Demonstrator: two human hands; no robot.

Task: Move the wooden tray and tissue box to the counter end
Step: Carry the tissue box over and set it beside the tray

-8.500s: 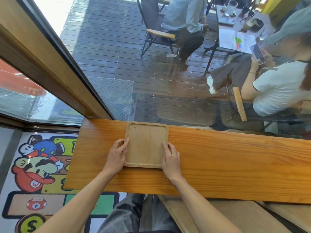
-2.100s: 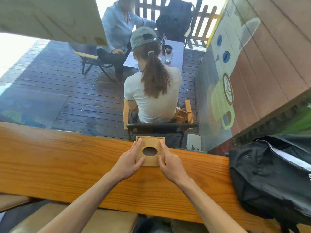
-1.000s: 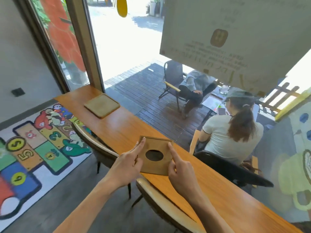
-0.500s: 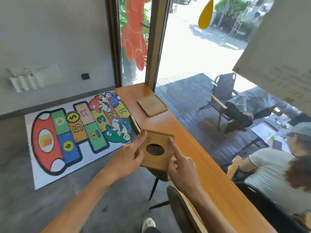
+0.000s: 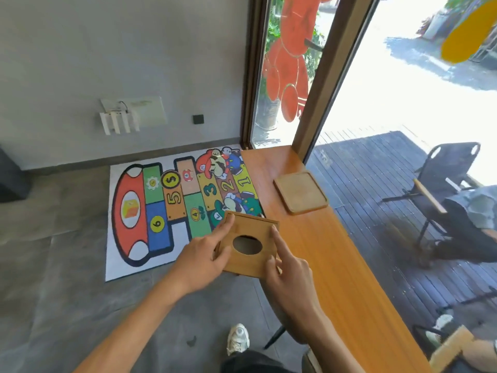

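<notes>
A square wooden tissue box (image 5: 248,247) with an oval hole in its top is held in the air over the inner edge of the wooden counter (image 5: 330,265). My left hand (image 5: 205,257) grips its left side and my right hand (image 5: 289,267) grips its right side. The square wooden tray (image 5: 300,191) lies flat on the counter near the far end, beside the window, ahead of the box and apart from it.
A colourful hopscotch floor mat (image 5: 174,200) lies left of the counter. A window frame post (image 5: 326,76) rises at the counter's far end. Outside, a dark chair (image 5: 446,173) and a seated person (image 5: 473,219) are behind the glass. My shoe (image 5: 238,339) shows below.
I have carried the tissue box along the counter toward its far end; the tray and the end wall now appear closer. Both hands keep the same grip.
</notes>
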